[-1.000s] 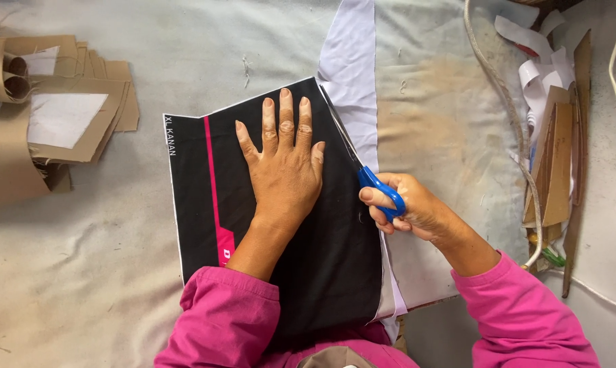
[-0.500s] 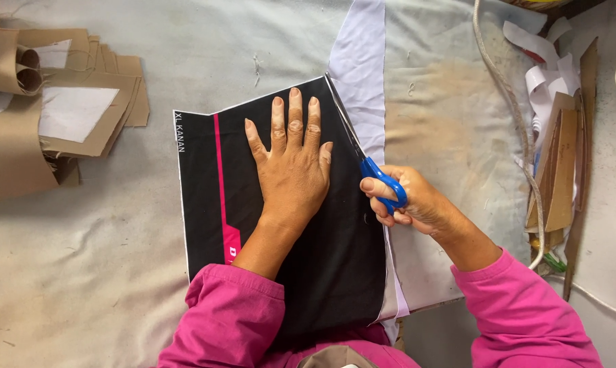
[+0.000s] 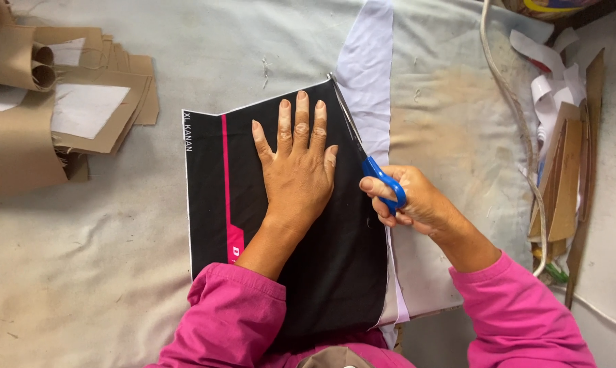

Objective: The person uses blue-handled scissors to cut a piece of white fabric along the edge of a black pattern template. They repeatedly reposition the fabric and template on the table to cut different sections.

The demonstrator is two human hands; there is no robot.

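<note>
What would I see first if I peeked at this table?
A left hand pressed flat on a black fabric panel with a pink stripe, in the middle of the table. Beside it, the right hand works blue-handled scissors along the panel's right edge. Brown cardboard pieces are piled at far left.

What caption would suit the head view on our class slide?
Left hand pressing flat a black fabric panel while the right hand runs blue-handled scissors along its edge.

A sewing or garment-cutting workshop is shown: a padded, cloth-covered counter [image 3: 117,272] stained from use, stacked brown paper patterns [image 3: 83,102], a black fabric panel [image 3: 335,272] being cut with blue-handled scissors [image 3: 376,174], and paper scraps [image 3: 553,82] piled aside.
</note>
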